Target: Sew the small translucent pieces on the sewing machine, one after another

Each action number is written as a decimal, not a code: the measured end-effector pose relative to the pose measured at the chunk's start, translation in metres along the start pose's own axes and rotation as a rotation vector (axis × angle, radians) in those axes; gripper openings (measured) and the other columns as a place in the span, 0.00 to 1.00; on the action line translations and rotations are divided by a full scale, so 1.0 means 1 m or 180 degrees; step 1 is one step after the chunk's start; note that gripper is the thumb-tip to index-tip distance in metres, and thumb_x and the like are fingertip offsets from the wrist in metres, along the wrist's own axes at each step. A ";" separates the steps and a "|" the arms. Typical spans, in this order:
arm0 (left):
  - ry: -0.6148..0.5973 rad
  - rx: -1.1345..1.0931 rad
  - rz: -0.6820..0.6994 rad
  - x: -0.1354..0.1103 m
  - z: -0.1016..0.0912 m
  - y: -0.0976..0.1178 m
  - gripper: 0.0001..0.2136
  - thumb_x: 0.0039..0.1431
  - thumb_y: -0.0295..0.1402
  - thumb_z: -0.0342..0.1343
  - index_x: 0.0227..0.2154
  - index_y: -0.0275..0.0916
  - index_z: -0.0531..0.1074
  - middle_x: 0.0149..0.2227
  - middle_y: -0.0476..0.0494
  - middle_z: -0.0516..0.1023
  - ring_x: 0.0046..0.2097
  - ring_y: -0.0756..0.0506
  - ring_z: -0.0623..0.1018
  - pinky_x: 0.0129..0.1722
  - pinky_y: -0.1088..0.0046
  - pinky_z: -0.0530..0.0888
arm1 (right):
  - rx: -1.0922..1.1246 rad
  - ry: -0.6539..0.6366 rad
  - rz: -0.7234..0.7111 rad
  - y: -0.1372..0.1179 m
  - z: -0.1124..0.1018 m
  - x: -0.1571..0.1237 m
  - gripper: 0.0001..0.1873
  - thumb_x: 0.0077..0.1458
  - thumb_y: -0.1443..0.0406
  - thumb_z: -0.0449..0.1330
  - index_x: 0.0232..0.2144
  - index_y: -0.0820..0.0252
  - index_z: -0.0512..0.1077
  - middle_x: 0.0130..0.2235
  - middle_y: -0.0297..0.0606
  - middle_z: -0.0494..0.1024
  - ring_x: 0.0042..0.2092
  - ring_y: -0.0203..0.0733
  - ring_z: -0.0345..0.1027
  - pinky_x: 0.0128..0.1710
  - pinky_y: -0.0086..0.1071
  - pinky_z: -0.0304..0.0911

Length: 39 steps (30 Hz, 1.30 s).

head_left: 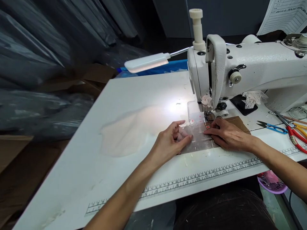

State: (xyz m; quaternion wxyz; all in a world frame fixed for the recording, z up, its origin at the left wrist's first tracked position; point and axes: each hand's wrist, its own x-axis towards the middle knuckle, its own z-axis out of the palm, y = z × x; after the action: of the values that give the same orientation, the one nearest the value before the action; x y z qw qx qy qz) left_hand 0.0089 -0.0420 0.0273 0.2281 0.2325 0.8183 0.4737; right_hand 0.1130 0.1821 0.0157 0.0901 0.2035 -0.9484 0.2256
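A white sewing machine (242,68) stands at the right of a white table (134,105). In front of its needle lies a clear, taped plate area (200,137). My left hand (171,140) rests at the plate's left edge, fingers curled round a small pale pink piece of fabric (180,136). My right hand (227,134) lies flat on the plate and a brown cardboard piece (237,122) just right of the presser foot (209,115), fingers stretched out toward the needle.
A lamp (146,62) on a flexible neck lights the table. Blue-handled snips (272,127) and red and orange scissors (294,134) lie at the right. A ruler strip (192,179) runs along the front edge. Bits of lace (250,99) sit by the machine. A purple basket (272,183) hangs below.
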 end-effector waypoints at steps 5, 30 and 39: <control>-0.0065 0.0038 -0.0078 0.000 -0.002 0.003 0.29 0.53 0.44 0.60 0.55 0.37 0.64 0.28 0.52 0.72 0.23 0.51 0.71 0.15 0.76 0.72 | 0.0600 0.0020 0.0207 0.004 -0.005 -0.004 0.20 0.65 0.66 0.49 0.55 0.61 0.71 0.46 0.47 0.70 0.48 0.44 0.66 0.52 0.42 0.69; -0.0023 0.0019 0.0051 0.000 0.000 -0.003 0.25 0.53 0.42 0.60 0.52 0.37 0.65 0.27 0.53 0.72 0.21 0.52 0.70 0.18 0.74 0.73 | 0.0357 -0.0220 -0.0111 -0.002 -0.014 -0.009 0.18 0.62 0.70 0.53 0.50 0.54 0.77 0.47 0.44 0.70 0.50 0.44 0.65 0.50 0.40 0.69; 0.1288 0.1916 0.2199 0.008 -0.002 0.000 0.10 0.62 0.36 0.56 0.43 0.38 0.75 0.38 0.45 0.75 0.25 0.53 0.71 0.18 0.78 0.66 | 0.0254 -0.0289 -0.0054 -0.004 -0.012 -0.010 0.18 0.63 0.69 0.54 0.51 0.55 0.76 0.46 0.45 0.69 0.50 0.45 0.63 0.51 0.42 0.67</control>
State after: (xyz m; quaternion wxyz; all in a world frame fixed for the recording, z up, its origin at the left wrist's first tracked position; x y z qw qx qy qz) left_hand 0.0009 -0.0386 0.0270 -0.1825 0.4490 0.8216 0.3001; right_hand 0.1245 0.1881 0.0251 0.0407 0.2251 -0.9400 0.2530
